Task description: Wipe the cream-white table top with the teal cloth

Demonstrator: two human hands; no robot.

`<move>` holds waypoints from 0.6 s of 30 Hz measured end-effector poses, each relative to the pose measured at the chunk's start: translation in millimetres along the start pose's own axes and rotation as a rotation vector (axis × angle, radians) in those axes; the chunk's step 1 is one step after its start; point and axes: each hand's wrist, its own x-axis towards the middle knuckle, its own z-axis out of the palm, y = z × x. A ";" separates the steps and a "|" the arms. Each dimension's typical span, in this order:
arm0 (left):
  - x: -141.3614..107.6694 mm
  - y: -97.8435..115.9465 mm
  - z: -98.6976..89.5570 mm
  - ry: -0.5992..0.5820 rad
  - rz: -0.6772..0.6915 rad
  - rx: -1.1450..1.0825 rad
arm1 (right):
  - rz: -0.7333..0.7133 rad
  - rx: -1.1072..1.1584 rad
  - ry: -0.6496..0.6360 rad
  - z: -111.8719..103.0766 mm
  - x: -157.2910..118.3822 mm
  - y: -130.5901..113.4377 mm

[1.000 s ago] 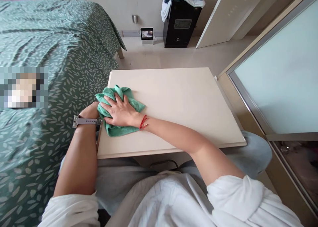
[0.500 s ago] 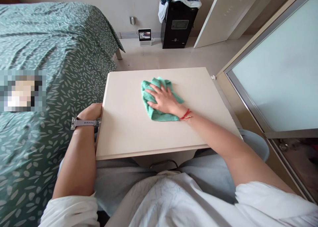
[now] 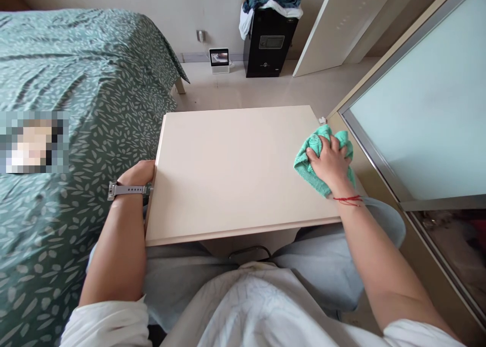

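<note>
A pale cream tabletop (image 3: 228,175) lies in front of me, over my knees. On its right edge my right hand (image 3: 329,160) presses a green cloth (image 3: 313,177), fingers curled into the fabric; part of the cloth reaches past the edge. A red string circles the right wrist. At the left edge is my left hand (image 3: 139,173), against the side of the tabletop, with a grey-strapped watch (image 3: 129,189) on the wrist. The fingers of that hand are hidden behind the edge.
A bed with a green leaf-patterned sheet (image 3: 129,84) stands at the left. Beyond the table are a small screen device (image 3: 219,58) and a black cabinet (image 3: 266,43) with clothes on top. A frosted sliding panel (image 3: 425,109) borders the right side.
My right hand and the green cloth have moved from the middle of the tabletop to its right edge, and the fingers are more curled. My left hand has stayed at the left edge.
</note>
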 end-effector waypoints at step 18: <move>-17.1 25.1 -20.6 -0.108 -0.054 -0.012 | -0.767 0.172 -0.295 -36.0 -75.3 -247.6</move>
